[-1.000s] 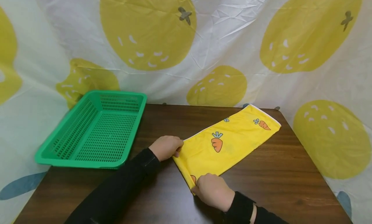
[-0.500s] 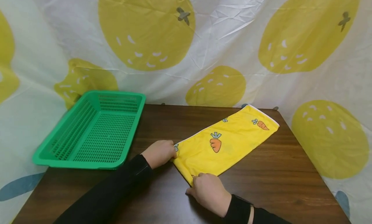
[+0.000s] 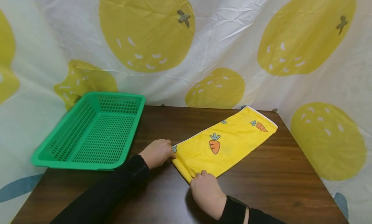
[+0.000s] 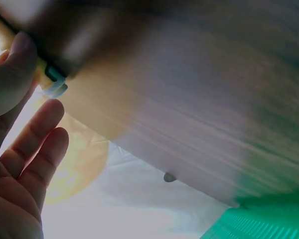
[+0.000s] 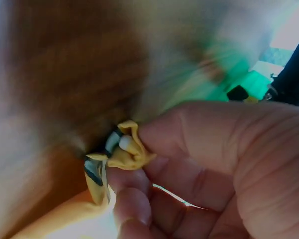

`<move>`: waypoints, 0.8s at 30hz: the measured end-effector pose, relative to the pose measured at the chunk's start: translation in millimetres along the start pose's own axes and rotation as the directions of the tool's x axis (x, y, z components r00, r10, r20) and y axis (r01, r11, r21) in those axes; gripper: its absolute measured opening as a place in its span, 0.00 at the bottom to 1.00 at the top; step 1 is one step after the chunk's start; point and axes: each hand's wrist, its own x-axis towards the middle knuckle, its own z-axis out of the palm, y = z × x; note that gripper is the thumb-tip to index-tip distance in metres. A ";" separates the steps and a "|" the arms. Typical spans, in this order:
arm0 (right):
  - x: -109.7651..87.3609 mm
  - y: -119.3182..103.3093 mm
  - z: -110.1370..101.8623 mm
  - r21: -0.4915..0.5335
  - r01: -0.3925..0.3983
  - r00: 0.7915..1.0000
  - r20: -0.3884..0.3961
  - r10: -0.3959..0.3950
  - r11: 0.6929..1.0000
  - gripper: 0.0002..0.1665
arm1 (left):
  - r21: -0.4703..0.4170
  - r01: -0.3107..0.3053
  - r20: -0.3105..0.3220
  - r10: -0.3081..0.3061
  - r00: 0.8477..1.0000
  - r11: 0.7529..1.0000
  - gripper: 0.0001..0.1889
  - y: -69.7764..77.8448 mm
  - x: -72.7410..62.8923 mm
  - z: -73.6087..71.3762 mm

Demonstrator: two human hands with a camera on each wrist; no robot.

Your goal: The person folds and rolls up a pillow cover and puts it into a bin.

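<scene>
With right hand [image 3: 207, 195], pinching a gathered corner of the yellow cloth [image 3: 232, 141] between thumb and fingers, at seven o'clock from the cloth's middle. With left hand [image 3: 158, 153], gripping the same end at nine o'clock between thumb and forefinger, leaving two further fingers loosely extended in the left wrist view. Creased near both hands, then stretching flat on the dark brown table [image 3: 261, 185] towards two o'clock, with a carrot print and white edging. Past left hand, towards ten o'clock: a green perforated basket [image 3: 84, 166]. Farthest, at twelve o'clock: a white curtain [image 3: 215, 52] with yellow fruit shapes.
</scene>
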 end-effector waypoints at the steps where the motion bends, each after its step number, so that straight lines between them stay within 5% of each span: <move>1: -0.9 -0.1 0.5 -0.002 0.012 1.000 -0.014 -0.012 1.000 0.13 | 0.007 -0.005 -0.006 0.005 1.000 1.000 0.11 -0.2 -0.3 0.7; 13: -8.5 6.0 4.3 0.043 0.118 0.989 -0.091 -0.114 0.992 0.11 | 0.012 -0.032 -0.041 0.032 0.999 0.999 0.13 1.3 -9.5 3.8; 18: -12.1 15.6 -0.2 0.217 0.148 0.987 0.033 -0.158 0.965 0.12 | -0.098 0.053 0.017 -0.051 0.999 0.994 0.06 5.9 -14.5 -0.7; 24: -10.6 30.1 0.4 0.467 0.075 0.952 0.229 -0.203 0.881 0.18 | -0.133 0.111 0.057 -0.104 0.993 0.985 0.06 13.3 -13.8 -4.7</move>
